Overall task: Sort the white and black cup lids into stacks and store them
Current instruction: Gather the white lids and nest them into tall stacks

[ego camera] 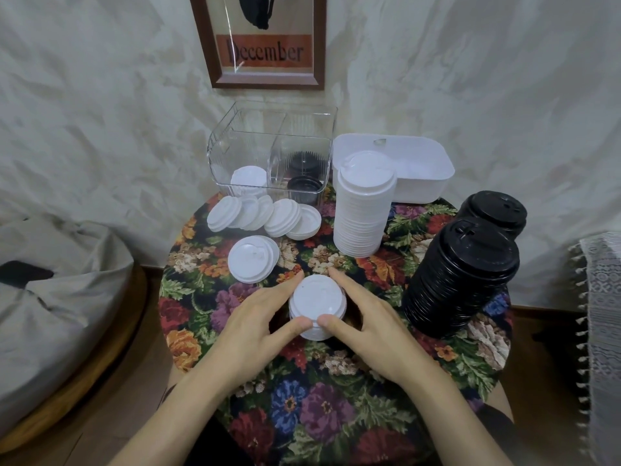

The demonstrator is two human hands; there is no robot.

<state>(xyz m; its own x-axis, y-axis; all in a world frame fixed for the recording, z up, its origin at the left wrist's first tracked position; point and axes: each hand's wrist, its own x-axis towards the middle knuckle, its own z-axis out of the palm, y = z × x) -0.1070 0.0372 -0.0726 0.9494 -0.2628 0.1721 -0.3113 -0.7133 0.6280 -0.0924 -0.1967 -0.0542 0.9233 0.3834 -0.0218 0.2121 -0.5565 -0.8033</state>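
Both hands on one item: my left hand [255,317] and right hand [366,317] grip a short stack of white lids [317,299] from either side, thumbs on the near rim, fingers running along the flanks. The stack sits on the floral tablecloth [319,405] at the middle of a small round table. Just beyond my left fingertips, two flat white lids [252,258] overlap on the cloth. To the right stands the near black stack [460,277], tall, with a second black stack [494,210] right behind it. Past centre is a tall white stack [364,210], upright. Left of that, a row of loose white lids [262,215], overlapping and tipped on edge, one at the right end lying upside down. Back edge: a clear divided bin [268,153], with a white lid [248,178] in the left compartment and black lids [304,178] in the right. A white tub [420,169] sits beside it on the right, partly hidden by the tall white stack. Room: pale mottled wall [100,95] and a dark-framed print [265,42] reading "December" above the bin. Grey cushion [50,290] on a wooden base at left, lace fabric [601,314] with tassels at right.
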